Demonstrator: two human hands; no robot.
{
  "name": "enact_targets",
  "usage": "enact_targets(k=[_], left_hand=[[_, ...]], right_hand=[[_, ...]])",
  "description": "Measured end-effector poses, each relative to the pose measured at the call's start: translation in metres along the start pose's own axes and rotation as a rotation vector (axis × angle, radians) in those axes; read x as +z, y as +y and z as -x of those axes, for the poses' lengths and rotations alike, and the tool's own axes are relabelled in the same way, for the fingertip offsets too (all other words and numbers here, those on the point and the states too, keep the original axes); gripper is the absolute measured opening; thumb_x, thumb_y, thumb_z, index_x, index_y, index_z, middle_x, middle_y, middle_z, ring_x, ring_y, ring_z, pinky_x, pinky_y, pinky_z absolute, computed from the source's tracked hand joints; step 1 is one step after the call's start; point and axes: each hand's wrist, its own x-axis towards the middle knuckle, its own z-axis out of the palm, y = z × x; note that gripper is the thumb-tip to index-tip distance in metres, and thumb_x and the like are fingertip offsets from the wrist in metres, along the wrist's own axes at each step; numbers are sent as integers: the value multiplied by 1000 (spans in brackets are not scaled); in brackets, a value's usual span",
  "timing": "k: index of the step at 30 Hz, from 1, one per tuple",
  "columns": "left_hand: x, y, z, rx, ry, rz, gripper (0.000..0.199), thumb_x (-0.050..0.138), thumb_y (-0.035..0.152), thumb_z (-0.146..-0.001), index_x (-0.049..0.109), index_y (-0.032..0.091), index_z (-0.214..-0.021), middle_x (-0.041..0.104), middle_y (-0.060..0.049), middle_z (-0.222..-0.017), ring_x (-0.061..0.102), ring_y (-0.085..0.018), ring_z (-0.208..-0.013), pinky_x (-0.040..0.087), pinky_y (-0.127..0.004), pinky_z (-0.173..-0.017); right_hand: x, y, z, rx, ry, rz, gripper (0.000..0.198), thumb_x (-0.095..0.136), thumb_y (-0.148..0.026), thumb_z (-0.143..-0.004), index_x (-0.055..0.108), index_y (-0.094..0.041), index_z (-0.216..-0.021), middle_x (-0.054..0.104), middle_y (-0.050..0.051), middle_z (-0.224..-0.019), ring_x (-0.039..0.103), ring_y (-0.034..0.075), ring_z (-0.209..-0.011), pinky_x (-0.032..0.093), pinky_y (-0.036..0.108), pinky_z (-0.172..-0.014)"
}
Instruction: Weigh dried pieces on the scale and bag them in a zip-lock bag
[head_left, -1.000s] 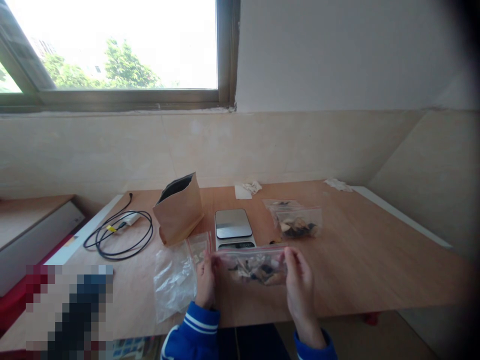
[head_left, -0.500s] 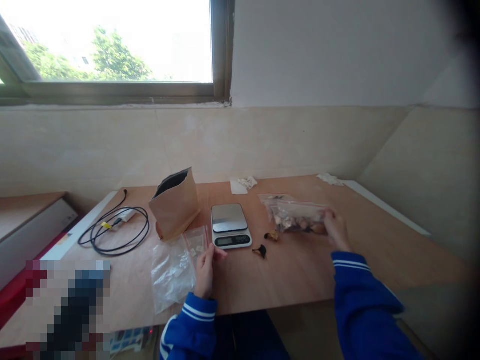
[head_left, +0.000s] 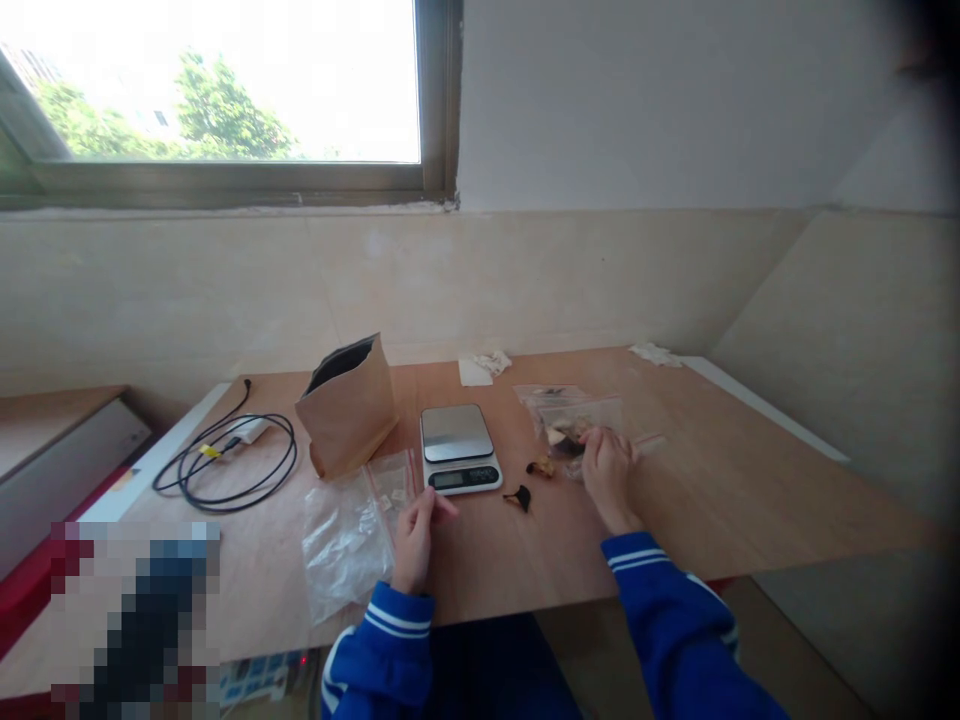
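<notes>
My left hand (head_left: 417,535) rests on the tabletop by the lower left corner of a white kitchen scale (head_left: 457,435), its fingers loosely apart and holding nothing. Just left of it lies a flat clear zip bag (head_left: 345,560). My right hand (head_left: 609,478) is closed on a clear zip bag of dried brown and pale pieces (head_left: 566,438). The fingers cover part of that bag, so the exact grip is hidden. Between my hands, two loose dried pieces lie on the wood: a tan one (head_left: 541,467) and a dark one (head_left: 519,497). The scale's plate carries nothing.
Behind the flat bag stands an open brown paper bag (head_left: 351,410). A coiled black cable (head_left: 225,465) with a white adapter lies at the left. Crumpled tissues (head_left: 491,365) sit by the wall, another tissue (head_left: 655,355) farther right. Another clear bag (head_left: 551,392) lies behind the filled one.
My right hand has moved left, from the right end of the filled zip bag to over its middle. The bag now lies lower and more bunched. My left hand has stayed put.
</notes>
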Motion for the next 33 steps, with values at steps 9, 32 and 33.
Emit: enact_targets(k=[9, 32, 33], left_hand=[[2, 4, 1, -16, -6, -3, 52, 47, 57, -85, 68, 16, -60, 64, -5, -64, 54, -16, -64, 40, -27, -64], [-63, 73, -8, 507, 780, -511, 64, 68, 36, -76, 39, 20, -131, 42, -12, -129, 49, -25, -111, 41, -45, -98], [-78, 66, -17, 487, 769, -532, 79, 72, 39, -71, 31, 21, -136, 34, -13, -136, 44, -27, -120, 36, -49, -103]], right_hand=[[9, -23, -63, -29, -200, -114, 67, 11, -48, -98, 63, -18, -69, 64, 12, -65, 60, 24, -66, 38, 33, -64], [9, -26, 10, -322, -206, -238, 51, 33, -41, -95, 39, -19, -140, 44, 15, -143, 33, 29, -136, 26, 56, -108], [3, -33, 19, -384, -269, -265, 53, 37, -42, -94, 36, -22, -142, 42, 13, -145, 32, 28, -137, 28, 54, -109]])
